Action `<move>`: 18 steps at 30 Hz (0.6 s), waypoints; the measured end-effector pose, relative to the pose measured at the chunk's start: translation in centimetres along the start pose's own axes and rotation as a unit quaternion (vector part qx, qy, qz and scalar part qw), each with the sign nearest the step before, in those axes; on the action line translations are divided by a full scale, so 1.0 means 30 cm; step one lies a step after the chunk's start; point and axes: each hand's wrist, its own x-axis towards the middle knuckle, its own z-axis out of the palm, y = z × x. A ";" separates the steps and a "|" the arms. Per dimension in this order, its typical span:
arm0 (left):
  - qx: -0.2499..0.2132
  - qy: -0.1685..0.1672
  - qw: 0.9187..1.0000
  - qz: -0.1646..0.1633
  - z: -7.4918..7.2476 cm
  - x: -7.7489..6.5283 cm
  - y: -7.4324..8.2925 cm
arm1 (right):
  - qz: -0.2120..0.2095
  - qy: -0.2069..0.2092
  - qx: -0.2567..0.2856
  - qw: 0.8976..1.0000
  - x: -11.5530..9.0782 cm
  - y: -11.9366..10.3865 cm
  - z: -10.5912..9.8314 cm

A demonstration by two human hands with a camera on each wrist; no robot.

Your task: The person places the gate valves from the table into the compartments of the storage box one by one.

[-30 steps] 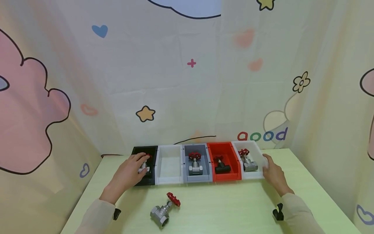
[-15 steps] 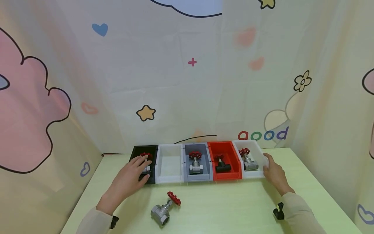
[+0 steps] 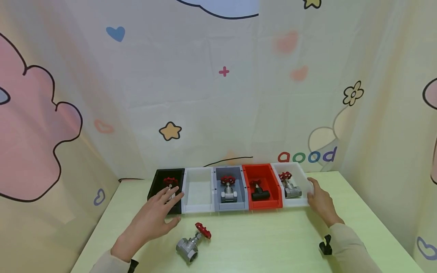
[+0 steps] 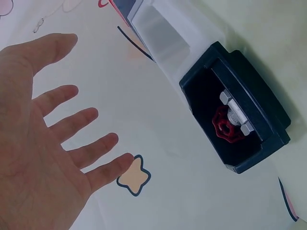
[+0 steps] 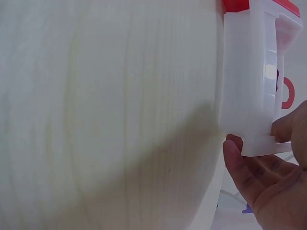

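Note:
My left hand (image 3: pixel 153 216) hovers in front of the black bin (image 4: pixel 268 96), fingers spread and holding nothing. Inside that bin lies a valve with a red handwheel (image 4: pixel 225 125), partly covered by my fingers in the head view. At the row's far end, my right hand (image 3: pixel 321 201) grips the side wall of the white bin (image 5: pixel 247 81), thumb over the rim and fingers beneath. A silver valve with a red handwheel (image 3: pixel 291 190) sits in this bin. On the table before the row lies another silver valve (image 3: pixel 188 248), its red handwheel pointing up and right.
Between the end bins stand a white bin (image 3: pixel 199 208) with nothing in it, a grey bin (image 3: pixel 233 207) with a silver valve (image 3: pixel 228 195), and a red bin (image 3: pixel 265 206) with a black valve (image 3: pixel 260 194). A printed curtain (image 3: pixel 205 94) hangs behind.
My left hand has drawn back from the black bin toward me and its fingers have spread, uncovering more of the valve inside. My right hand keeps its hold on the white bin.

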 end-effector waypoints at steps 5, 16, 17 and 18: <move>0.003 -0.003 1.000 0.012 -0.003 -0.018 0.023 | -0.002 0.001 -0.001 1.000 0.001 0.004 0.002; -0.007 -0.019 0.999 0.031 -0.005 -0.054 0.055 | -0.001 0.000 -0.007 1.000 0.004 0.005 -0.001; -0.008 -0.022 0.999 0.032 -0.004 -0.058 0.057 | -0.001 0.000 -0.009 1.000 0.004 0.005 -0.001; -0.010 -0.025 0.999 0.032 -0.003 -0.062 0.060 | -0.001 0.000 -0.010 1.000 0.005 0.007 0.000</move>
